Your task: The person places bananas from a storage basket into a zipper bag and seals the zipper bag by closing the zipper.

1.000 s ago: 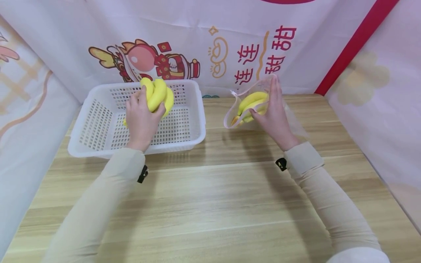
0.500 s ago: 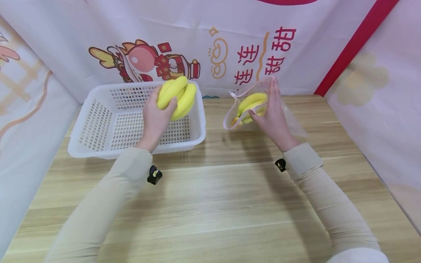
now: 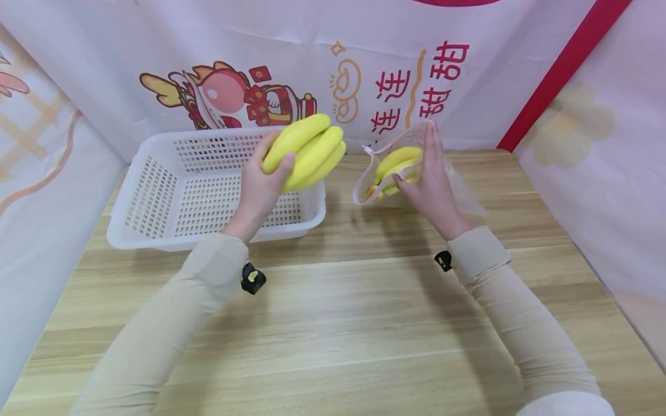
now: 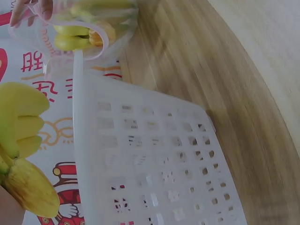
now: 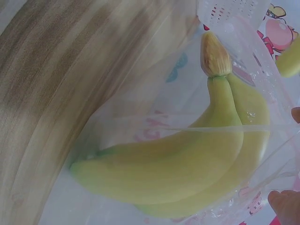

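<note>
Upper centre, the left hand (image 3: pixel 262 178) grips a curved yellow banana bunch (image 3: pixel 312 155), likely light, best held mid-body; the right hand (image 3: pixel 435 188), spread-fingered, braces a clear plastic bag (image 3: pixel 358 187).

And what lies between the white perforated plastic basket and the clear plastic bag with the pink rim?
The head view shows a strip of bare brown wood-grain tabletop there; the left hand holds a yellow banana bunch that partly hides it.
</note>
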`<control>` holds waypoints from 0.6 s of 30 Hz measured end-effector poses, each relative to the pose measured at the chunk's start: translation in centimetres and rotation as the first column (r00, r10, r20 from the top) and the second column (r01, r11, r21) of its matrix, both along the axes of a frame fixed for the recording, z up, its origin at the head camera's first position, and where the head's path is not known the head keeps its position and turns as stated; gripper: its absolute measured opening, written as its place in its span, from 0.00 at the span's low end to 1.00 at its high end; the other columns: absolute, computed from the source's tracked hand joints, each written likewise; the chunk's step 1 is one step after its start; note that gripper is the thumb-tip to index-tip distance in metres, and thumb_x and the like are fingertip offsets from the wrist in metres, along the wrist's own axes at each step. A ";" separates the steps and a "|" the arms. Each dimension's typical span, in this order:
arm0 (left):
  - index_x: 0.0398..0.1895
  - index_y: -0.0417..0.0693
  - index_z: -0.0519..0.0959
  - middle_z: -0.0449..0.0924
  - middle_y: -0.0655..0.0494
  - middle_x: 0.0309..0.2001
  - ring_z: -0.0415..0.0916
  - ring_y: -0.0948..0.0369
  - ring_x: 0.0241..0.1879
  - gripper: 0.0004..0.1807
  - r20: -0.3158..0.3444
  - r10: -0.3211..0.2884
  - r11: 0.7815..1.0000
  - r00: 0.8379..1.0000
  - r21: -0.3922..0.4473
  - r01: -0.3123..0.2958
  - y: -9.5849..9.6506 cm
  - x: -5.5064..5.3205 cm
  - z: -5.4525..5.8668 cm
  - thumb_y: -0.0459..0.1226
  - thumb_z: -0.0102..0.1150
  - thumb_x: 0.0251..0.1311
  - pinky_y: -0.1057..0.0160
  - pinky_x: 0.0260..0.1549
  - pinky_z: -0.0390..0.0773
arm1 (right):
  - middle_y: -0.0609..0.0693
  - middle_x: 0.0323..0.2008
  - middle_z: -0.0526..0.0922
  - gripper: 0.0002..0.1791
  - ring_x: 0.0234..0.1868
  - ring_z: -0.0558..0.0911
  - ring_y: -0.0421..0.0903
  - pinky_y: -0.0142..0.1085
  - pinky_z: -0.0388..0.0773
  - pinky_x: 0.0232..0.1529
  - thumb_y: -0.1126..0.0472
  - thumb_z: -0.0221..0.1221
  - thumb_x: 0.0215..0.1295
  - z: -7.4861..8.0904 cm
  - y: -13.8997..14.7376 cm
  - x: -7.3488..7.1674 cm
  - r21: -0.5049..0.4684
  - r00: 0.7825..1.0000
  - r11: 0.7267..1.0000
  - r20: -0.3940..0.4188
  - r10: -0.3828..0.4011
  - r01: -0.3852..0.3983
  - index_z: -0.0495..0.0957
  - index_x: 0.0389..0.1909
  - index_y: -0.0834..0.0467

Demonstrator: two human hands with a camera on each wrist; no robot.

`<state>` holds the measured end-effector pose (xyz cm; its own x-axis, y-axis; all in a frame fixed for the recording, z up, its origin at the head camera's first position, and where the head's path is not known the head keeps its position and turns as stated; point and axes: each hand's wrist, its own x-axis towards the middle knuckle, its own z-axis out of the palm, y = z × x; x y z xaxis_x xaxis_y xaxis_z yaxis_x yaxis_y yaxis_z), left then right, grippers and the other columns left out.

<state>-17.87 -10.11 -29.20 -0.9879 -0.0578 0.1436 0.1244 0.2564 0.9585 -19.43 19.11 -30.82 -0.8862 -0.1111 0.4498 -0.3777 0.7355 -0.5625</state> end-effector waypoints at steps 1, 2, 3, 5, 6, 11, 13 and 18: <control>0.71 0.62 0.60 0.69 0.53 0.55 0.69 0.63 0.46 0.34 -0.002 -0.013 1.000 1.000 0.018 0.013 0.1 0.1 0.0 0.51 0.54 0.61 0.68 0.43 0.77 | 0.56 0.77 0.34 0.58 0.78 0.39 0.51 0.42 0.42 0.77 0.67 0.65 0.55 0.0 0.0 0.0 0.001 1.000 1.000 0.001 0.001 -0.001 0.33 0.75 0.60; 0.71 0.62 0.60 0.69 0.53 0.56 0.69 0.64 0.46 0.34 -0.004 -0.024 0.999 1.000 0.036 0.024 0.3 0.1 0.0 0.51 0.54 0.60 0.68 0.43 0.77 | 0.56 0.77 0.33 0.58 0.78 0.39 0.51 0.42 0.42 0.77 0.67 0.65 0.55 0.0 0.0 0.0 0.003 1.000 1.000 0.004 0.001 -0.001 0.33 0.75 0.60; 0.71 0.62 0.61 0.69 0.53 0.56 0.69 0.63 0.46 0.34 -0.007 -0.036 0.998 0.999 0.053 0.036 0.4 0.2 0.0 0.51 0.54 0.60 0.68 0.43 0.77 | 0.56 0.77 0.33 0.58 0.78 0.38 0.51 0.42 0.42 0.77 0.67 0.65 0.55 -0.1 0.0 0.0 0.007 1.000 1.000 0.006 0.000 0.000 0.33 0.75 0.60; 0.70 0.61 0.61 0.69 0.54 0.56 0.69 0.64 0.46 0.33 -0.014 -0.055 0.996 0.998 0.077 0.055 0.7 0.3 0.0 0.50 0.54 0.60 0.69 0.43 0.77 | 0.56 0.77 0.33 0.58 0.78 0.38 0.51 0.42 0.42 0.77 0.67 0.66 0.55 -0.1 0.0 0.0 0.010 1.000 1.000 0.008 0.000 0.000 0.32 0.75 0.60; 0.70 0.61 0.62 0.69 0.54 0.55 0.70 0.64 0.46 0.33 -0.018 -0.061 0.994 0.998 0.088 0.063 0.8 0.4 0.0 0.50 0.54 0.60 0.69 0.42 0.77 | 0.56 0.77 0.33 0.58 0.78 0.38 0.51 0.42 0.42 0.77 0.67 0.66 0.55 -0.1 0.0 0.0 0.011 1.000 1.000 0.009 0.000 0.000 0.32 0.75 0.60; 0.68 0.61 0.65 0.70 0.58 0.50 0.70 0.65 0.41 0.30 -0.044 -0.083 0.987 0.996 0.138 0.088 1.3 0.6 0.2 0.49 0.53 0.61 0.70 0.37 0.76 | 0.57 0.77 0.33 0.58 0.78 0.38 0.51 0.43 0.42 0.77 0.68 0.65 0.55 -0.2 0.1 0.1 0.017 1.000 1.000 -0.009 0.008 -0.008 0.33 0.75 0.60; 0.68 0.61 0.65 0.72 0.59 0.46 0.71 0.66 0.38 0.30 -0.044 -0.088 0.984 0.995 0.148 0.094 1.6 0.8 0.4 0.50 0.51 0.61 0.71 0.34 0.76 | 0.57 0.77 0.34 0.58 0.78 0.39 0.51 0.43 0.43 0.77 0.68 0.65 0.55 -0.3 0.1 0.1 0.018 1.000 1.000 -0.016 0.012 -0.012 0.33 0.75 0.60; 0.66 0.58 0.67 0.72 0.59 0.36 0.71 0.67 0.28 0.29 -0.016 -0.107 0.982 0.994 0.153 0.108 2.2 1.1 0.5 0.52 0.48 0.62 0.70 0.24 0.76 | 0.57 0.77 0.34 0.58 0.78 0.39 0.51 0.43 0.43 0.77 0.67 0.66 0.55 -0.3 0.1 0.1 0.020 1.000 1.000 -0.006 0.012 -0.012 0.33 0.75 0.59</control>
<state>-16.76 -7.92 -28.67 -0.9885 0.0264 0.1486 0.1504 0.0910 0.9844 -19.36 19.24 -31.11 -0.8821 -0.1306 0.4526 -0.3899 0.7417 -0.5458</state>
